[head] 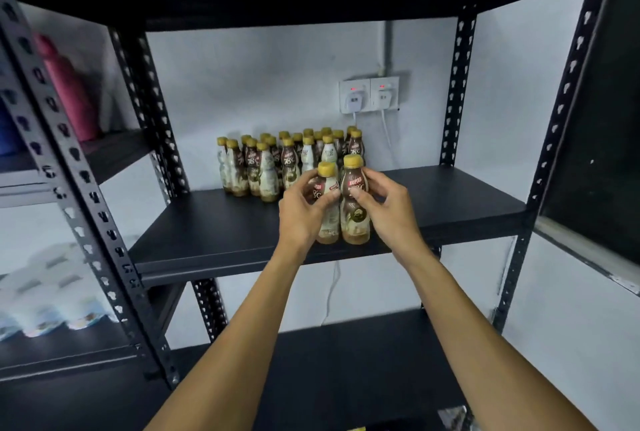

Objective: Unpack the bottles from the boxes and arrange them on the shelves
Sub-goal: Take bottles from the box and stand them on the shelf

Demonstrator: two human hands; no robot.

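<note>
Two bottles in hand, front of middle shelf (pixel 214 223).
Left grip (pixel 301 212) curled round left bottle (pixel 328 224); right grip (pixel 388 209) curled round right bottle (pixel 355 223). Held upright, side by side and touching, labels forward, probably to match the stocked cluster (pixel 268 171) at the shelf's back left. Bases at or just above the board; contact not discernible. Kept ahead of the cluster, likely for sliding back as the next row.

Two hands (pixel 301 216) — two held bottles (pixel 355 226)
</note>
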